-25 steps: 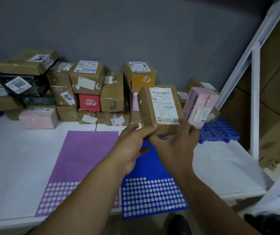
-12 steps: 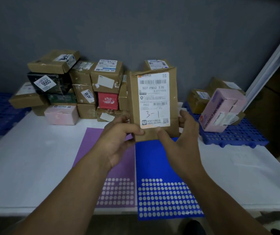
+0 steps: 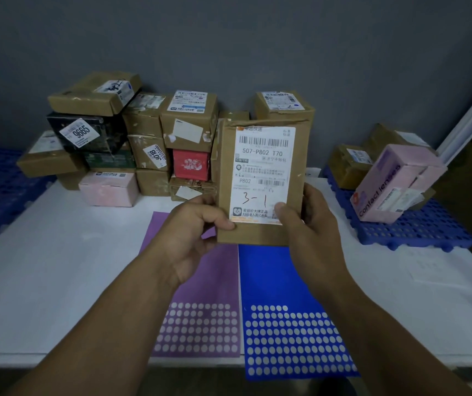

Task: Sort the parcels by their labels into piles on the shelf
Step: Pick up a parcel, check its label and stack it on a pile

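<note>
Upright parcel (image 3: 263, 178), label (image 3: 261, 174) facing camera.

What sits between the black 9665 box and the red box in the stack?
A brown carton with a tilted white sticker, between the black box and red box; head view.

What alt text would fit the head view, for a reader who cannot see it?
The left hand and the right hand hold a brown parcel upright above a white shelf, its label, handwritten "3-1", facing the camera. Stacked parcels stand behind; a purple sheet and a blue sheet lie below.
</note>
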